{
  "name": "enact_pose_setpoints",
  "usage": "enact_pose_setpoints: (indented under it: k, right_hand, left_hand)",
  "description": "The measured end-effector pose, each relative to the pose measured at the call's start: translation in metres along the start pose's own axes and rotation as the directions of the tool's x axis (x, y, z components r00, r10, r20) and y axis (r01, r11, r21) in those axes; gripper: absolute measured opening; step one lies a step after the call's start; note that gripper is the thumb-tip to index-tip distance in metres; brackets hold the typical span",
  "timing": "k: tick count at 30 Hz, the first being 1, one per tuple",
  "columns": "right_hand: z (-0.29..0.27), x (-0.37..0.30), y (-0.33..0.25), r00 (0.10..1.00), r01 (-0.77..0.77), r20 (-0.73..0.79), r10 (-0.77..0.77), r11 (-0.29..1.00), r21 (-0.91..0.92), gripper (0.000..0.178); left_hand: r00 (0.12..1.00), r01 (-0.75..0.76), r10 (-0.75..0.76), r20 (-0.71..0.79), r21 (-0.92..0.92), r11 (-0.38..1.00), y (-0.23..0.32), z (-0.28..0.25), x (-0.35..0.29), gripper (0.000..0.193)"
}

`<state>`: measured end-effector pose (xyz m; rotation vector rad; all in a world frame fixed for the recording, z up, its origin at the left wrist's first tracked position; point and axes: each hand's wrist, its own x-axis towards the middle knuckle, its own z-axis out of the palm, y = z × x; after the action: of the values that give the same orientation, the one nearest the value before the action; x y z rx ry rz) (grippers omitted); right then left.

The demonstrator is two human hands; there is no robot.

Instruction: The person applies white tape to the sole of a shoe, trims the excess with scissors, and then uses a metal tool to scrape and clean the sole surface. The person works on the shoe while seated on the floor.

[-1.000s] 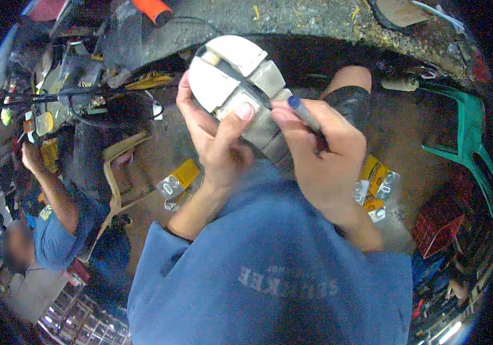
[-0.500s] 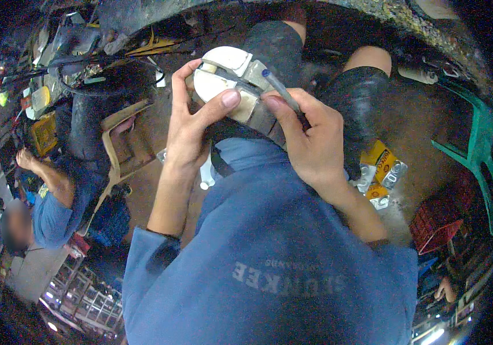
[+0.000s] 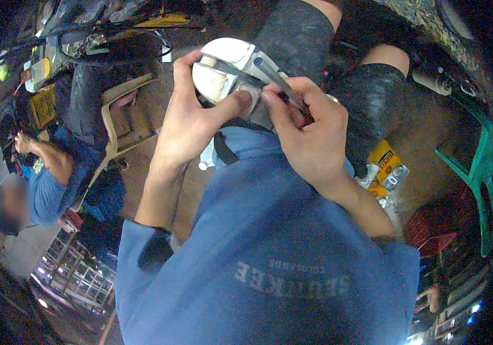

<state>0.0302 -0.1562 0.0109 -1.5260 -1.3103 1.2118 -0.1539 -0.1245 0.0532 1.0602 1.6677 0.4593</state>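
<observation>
My left hand (image 3: 192, 118) is wrapped round a rounded white-and-grey piece (image 3: 226, 54) with a groove between its two white lobes; I cannot tell its exact kind. The thumb presses on its grey near side, and the fingers pass behind the far edge. In my right hand (image 3: 312, 126) is a slim grey pen-like tool (image 3: 275, 75), its blue-marked end slanting up and left over the piece. Right thumb and fingertips are pinched close to the piece's grey side. The tool's other end is hidden by the hand.
On the left, a co-worker in blue (image 3: 57, 172) sits by a beige plastic chair (image 3: 110, 121). A green plastic chair (image 3: 479, 167) and a red crate (image 3: 430, 230) stand to the right. Yellow-and-silver packaging (image 3: 385, 167) lies on the floor beside my right forearm.
The piece has tilted slightly in my left hand, and the left thumb has shifted right along it. The tool's blue end now sits a little higher and further left. The view has turned slightly.
</observation>
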Motion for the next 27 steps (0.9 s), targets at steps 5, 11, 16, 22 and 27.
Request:
enact_pose_setpoints:
  k: [5, 11, 16, 22, 27]
  right_hand:
    - [0.004, 0.0, 0.0, 1.0, -0.001, -0.019, 0.001, 1.0, 0.017, 0.007]
    - [0.006, 0.0, -0.001, 1.0, -0.03, -0.01, 0.03, 0.999, 0.018, 0.005]
    - [0.007, -0.001, 0.0, 1.0, -0.005, 0.003, 0.005, 0.999, -0.038, 0.007]
    - [0.016, 0.004, 0.005, 0.999, 0.052, -0.008, -0.053, 0.992, -0.112, 0.01]
    - [0.016, 0.004, 0.006, 0.997, -0.017, 0.065, 0.027, 0.988, -0.151, 0.021]
  left_hand:
    - [0.998, -0.062, 0.063, -0.02, 0.028, 0.998, -0.005, -0.001, 0.004, 0.084]
    - [0.99, -0.095, 0.107, -0.096, 0.127, 0.987, -0.01, 0.007, 0.007, 0.089]
    - [0.981, -0.107, 0.125, -0.151, 0.121, 0.987, -0.014, 0.014, 0.006, 0.09]
    - [0.981, -0.09, 0.097, -0.169, 0.049, 0.995, -0.018, 0.018, 0.009, 0.089]
    - [0.977, -0.091, 0.105, -0.186, 0.085, 0.992, -0.02, 0.015, 0.011, 0.09]
